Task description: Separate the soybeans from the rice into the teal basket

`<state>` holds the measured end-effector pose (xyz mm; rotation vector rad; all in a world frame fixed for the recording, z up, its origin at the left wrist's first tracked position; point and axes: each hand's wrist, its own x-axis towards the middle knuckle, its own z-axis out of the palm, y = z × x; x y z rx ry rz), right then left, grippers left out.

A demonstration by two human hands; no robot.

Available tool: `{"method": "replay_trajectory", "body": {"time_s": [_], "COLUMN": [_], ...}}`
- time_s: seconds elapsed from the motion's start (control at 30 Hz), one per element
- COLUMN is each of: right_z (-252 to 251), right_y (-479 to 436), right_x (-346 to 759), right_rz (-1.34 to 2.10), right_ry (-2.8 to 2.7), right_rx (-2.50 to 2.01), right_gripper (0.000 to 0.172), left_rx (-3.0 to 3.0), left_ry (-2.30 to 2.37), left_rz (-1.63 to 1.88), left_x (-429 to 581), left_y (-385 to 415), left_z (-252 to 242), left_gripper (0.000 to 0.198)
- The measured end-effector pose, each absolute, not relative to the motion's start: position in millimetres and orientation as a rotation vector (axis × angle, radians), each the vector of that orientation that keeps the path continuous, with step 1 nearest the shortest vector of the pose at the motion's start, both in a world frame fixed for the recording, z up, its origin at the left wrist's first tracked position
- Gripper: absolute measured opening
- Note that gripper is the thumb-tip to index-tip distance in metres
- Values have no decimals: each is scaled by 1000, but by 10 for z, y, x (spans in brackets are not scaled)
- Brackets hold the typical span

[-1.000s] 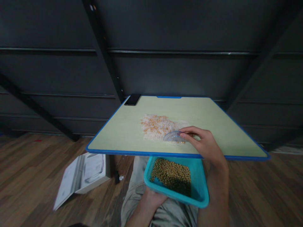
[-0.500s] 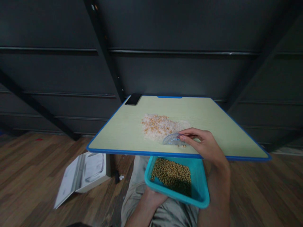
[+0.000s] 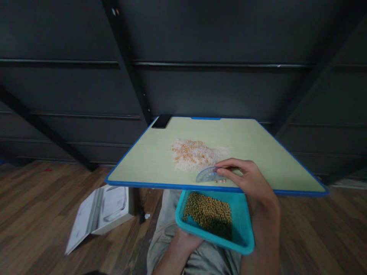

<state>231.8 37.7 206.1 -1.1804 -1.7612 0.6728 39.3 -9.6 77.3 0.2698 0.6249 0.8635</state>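
Note:
My right hand (image 3: pixel 242 175) pinches a clear plastic protractor (image 3: pixel 207 175) over the near part of the table. A few yellow soybeans (image 3: pixel 220 181) lie at its lower edge, close to the table's front rim. Behind it spreads a pile of white rice grains (image 3: pixel 197 156) mixed with more soybeans. Below the table edge, my left hand (image 3: pixel 187 240) supports a turquoise plastic basket (image 3: pixel 243 229) from underneath; its fingers are hidden under the basket. Many soybeans (image 3: pixel 208 212) fill the basket's left and middle, with part of its floor showing at right.
The low folding table (image 3: pixel 137 162) has a pale green top and blue rim. A black phone (image 3: pixel 161 121) lies at its far left corner. An open white box (image 3: pixel 111 206) stands on the wooden floor at left. A dark panelled wall (image 3: pixel 218 91) rises behind.
My right hand has drawn the protractor slightly toward the table's front edge. The few soybeans beside it have shifted nearer the rim too. My left hand and the basket stay almost in place.

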Motion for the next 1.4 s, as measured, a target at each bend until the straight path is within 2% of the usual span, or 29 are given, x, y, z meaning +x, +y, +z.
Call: {"method": "replay_trajectory", "body": {"time_s": [0.13, 0.33, 0.63, 0.93, 1.4], "right_z": [2065, 2074, 2077, 2088, 2094], "right_y": [364, 356, 356, 329, 305], "right_x": [2313, 2310, 2314, 2338, 2350], "right_rz": [698, 737, 765, 772, 793], "right_ry": [-1759, -1767, -1777, -1770, -1757], "right_rx": [-1170, -1157, -1131, -1150, -1165], "right_gripper": [12, 14, 14, 14, 13], "left_rx": [270, 251, 359, 312, 326], "left_ry": [611, 542, 705, 598, 763], "left_rz": [847, 848, 799, 815, 851], "left_x": [391, 393, 408, 398, 400], "left_y": [-85, -98, -71, -86, -75], "left_z": [714, 651, 725, 664, 808], "left_gripper": [30, 21, 33, 29, 29]}}
